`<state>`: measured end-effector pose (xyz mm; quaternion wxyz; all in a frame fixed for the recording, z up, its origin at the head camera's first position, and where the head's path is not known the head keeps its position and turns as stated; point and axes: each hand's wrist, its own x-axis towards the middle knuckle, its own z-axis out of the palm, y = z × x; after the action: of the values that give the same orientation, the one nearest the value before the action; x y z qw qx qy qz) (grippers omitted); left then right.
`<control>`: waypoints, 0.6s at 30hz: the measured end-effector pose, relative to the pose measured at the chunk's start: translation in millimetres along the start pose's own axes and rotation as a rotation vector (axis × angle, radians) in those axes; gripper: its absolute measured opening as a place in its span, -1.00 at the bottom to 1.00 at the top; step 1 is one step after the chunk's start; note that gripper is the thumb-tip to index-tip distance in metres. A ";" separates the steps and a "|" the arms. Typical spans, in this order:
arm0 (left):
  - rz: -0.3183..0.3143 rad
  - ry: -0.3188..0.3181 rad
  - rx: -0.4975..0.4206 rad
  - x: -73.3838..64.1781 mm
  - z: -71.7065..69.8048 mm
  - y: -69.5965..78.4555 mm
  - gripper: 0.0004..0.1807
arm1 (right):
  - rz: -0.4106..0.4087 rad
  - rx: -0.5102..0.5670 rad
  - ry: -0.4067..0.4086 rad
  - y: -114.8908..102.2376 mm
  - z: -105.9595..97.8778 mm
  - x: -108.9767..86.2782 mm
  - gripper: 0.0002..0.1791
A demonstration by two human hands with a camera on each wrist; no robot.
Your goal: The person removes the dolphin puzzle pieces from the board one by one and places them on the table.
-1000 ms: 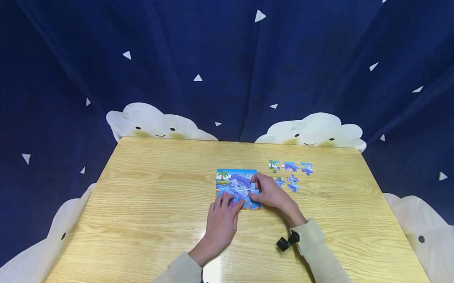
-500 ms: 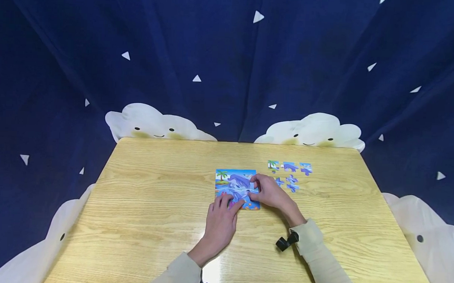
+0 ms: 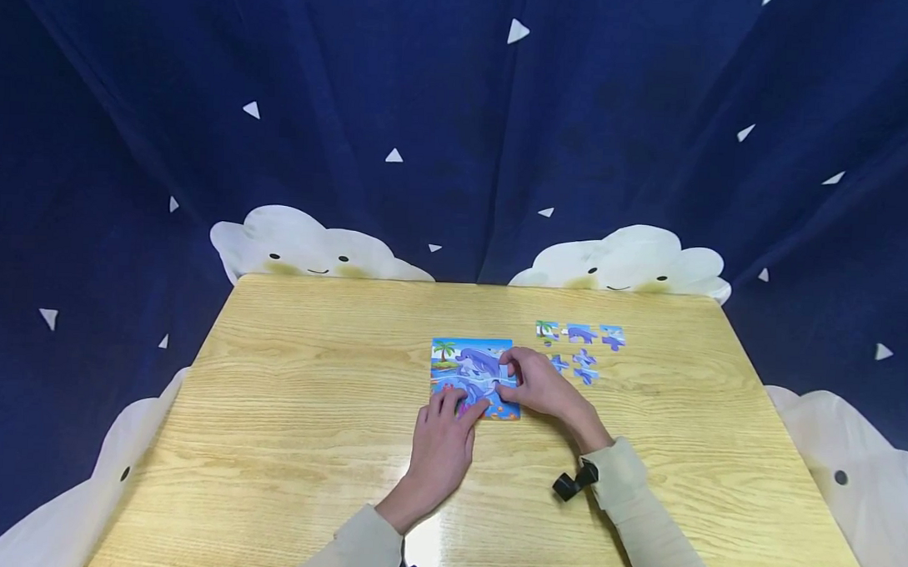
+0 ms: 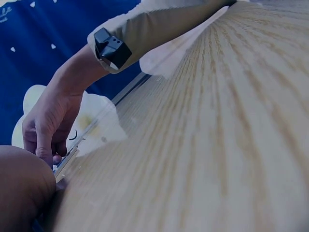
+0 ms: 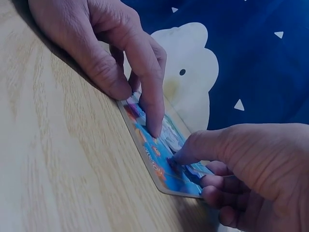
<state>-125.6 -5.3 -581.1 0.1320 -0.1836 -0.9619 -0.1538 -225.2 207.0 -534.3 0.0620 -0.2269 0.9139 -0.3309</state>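
A small square dolphin jigsaw puzzle (image 3: 477,363) lies near the middle of the table in the head view. My left hand (image 3: 441,450) rests on its lower left part, fingertips and thumb touching the picture. At the board's right side my right hand (image 3: 544,387) pinches a puzzle piece (image 5: 193,171) between thumb and fingers; most of that piece is hidden. The right wrist view shows the board's front corner, with the left index fingertip pressing on its surface. In the left wrist view the right hand (image 4: 53,116) reaches down behind the left hand (image 4: 24,181).
Several loose pieces lie right of the board, among them a palm piece (image 3: 546,329), a dolphin piece (image 3: 580,334) and a blue-purple piece (image 3: 585,367). One is partly behind the right hand. A dark blue curtain (image 3: 460,108) hangs beyond the wooden table (image 3: 308,378).
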 end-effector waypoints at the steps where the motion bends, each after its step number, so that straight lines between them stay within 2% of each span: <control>1: -0.001 -0.003 0.000 0.1 0.1 -0.1 -0.53 | -0.002 0.007 -0.001 0.7 0.0 0.0 -0.61; 9: -0.008 -0.013 -0.008 0.1 0.1 -1.0 -0.53 | -0.020 0.036 -0.010 6.3 0.7 0.9 -0.60; 18: -0.003 -0.001 -0.005 0.5 -0.5 0.1 -0.53 | -0.143 -0.010 0.096 15.0 2.2 1.6 -0.60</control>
<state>-125.9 -5.2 -580.5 0.1308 -0.1827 -0.9618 -0.1561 -231.6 215.2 -545.5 -0.0070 -0.2759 0.8989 -0.3403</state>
